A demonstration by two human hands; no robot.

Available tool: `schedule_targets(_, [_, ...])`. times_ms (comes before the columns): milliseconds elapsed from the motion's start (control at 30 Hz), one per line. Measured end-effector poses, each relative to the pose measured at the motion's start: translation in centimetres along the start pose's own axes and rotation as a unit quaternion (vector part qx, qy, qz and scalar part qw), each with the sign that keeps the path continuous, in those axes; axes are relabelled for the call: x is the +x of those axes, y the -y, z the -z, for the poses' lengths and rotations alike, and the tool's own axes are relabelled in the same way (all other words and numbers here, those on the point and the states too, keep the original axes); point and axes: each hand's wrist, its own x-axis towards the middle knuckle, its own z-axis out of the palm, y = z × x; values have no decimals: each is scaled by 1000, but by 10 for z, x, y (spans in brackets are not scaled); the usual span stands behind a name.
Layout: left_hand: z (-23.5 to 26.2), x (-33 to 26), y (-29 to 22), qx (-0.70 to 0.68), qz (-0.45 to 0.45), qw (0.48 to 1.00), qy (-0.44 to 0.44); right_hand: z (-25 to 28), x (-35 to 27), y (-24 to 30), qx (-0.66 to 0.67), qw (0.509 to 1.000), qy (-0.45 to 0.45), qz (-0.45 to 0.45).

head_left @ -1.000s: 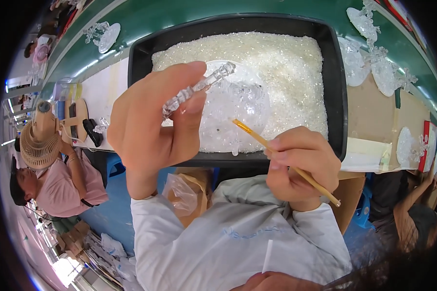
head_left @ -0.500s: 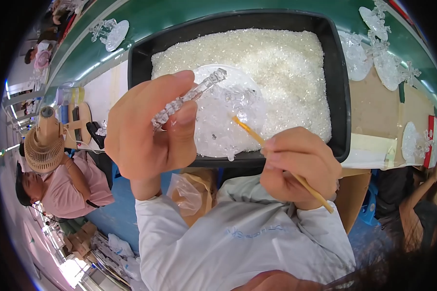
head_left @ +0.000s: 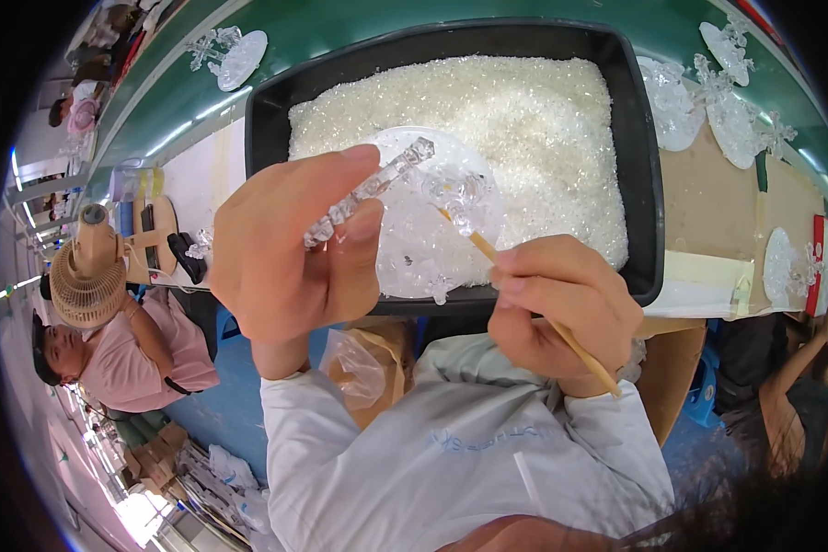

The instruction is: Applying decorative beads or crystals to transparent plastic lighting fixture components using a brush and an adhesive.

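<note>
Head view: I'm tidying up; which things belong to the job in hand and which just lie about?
Apparently in use:
clear faceted stick (left hand)
yellowish stick (right hand)
black tray
clear granules
clear disc

Apparently just about:
beige fan
plastic bag

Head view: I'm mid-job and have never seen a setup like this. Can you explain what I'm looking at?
There is no robot here, just a person's two bare hands. The picture comes from a fisheye camera worn on the head, looking down, so straight edges bend.

The left hand holds a clear, knobbly rod. The right hand grips a thin yellowish stick, much like a pencil.

Beyond them is a black tray filled with glittering, pale grains. A round, pale disc shows over the grains; whether it joins the rod isn't clear. More clear ornaments lie to the tray's right.
</note>
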Motion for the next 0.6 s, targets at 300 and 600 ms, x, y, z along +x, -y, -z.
schedule_targets(300, [3, -3, 0, 6, -8, 1000, 5, 0, -4, 0, 5, 1000, 1, 17])
schedule_targets(600, [1, 0, 1, 13, -27, 1000, 0, -1, -4, 3, -21, 999, 13, 21])
